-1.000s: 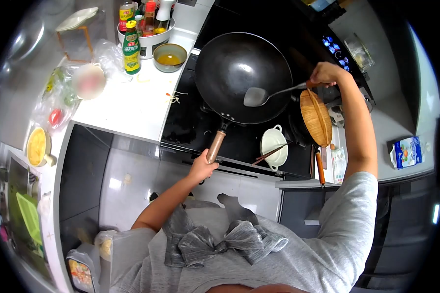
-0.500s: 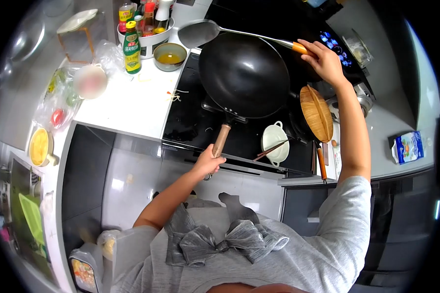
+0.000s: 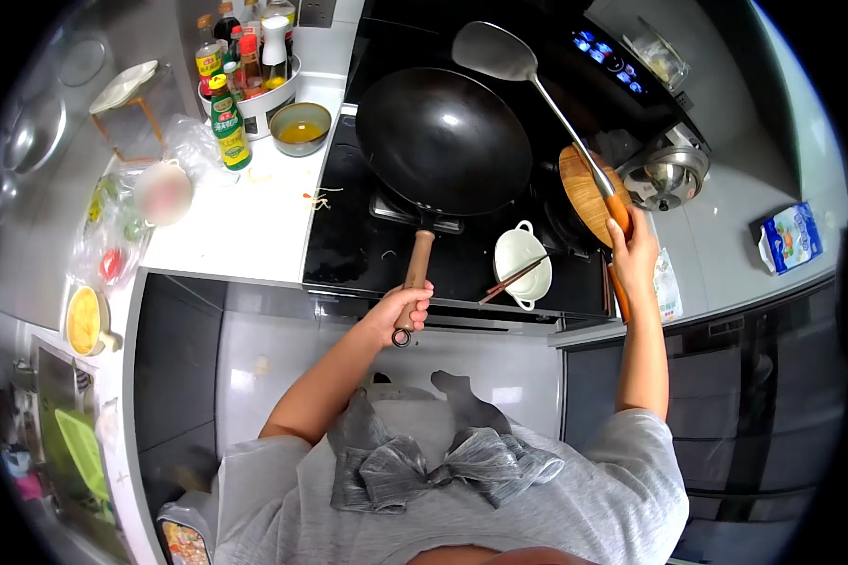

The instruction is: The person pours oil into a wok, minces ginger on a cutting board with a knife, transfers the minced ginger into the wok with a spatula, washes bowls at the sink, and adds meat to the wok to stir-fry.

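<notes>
My left hand (image 3: 402,313) is closed round the wooden handle of a black wok (image 3: 443,141), which sits over the stove and looks bare inside. Gripped in my right hand (image 3: 635,252) is the orange handle of a metal wok spatula (image 3: 496,53). Its blade is up beyond the wok's far right rim, and its shaft slants across a round wooden lid (image 3: 575,188). Between the two hands stands a white two-handled bowl (image 3: 509,247) with chopsticks (image 3: 513,279) lying across it.
A bowl of yellow liquid (image 3: 300,128), a green-labelled bottle (image 3: 229,127) and a rack of seasoning bottles (image 3: 254,111) stand at the left. Food scraps (image 3: 318,199) lie by the stove's left edge. To the right are a metal pot (image 3: 667,179) and a blue-and-white packet (image 3: 791,237).
My right hand has come down and toward me with the spatula, whose blade has swung right, away from the wok's upper left. My left hand keeps hold of the wok handle.
</notes>
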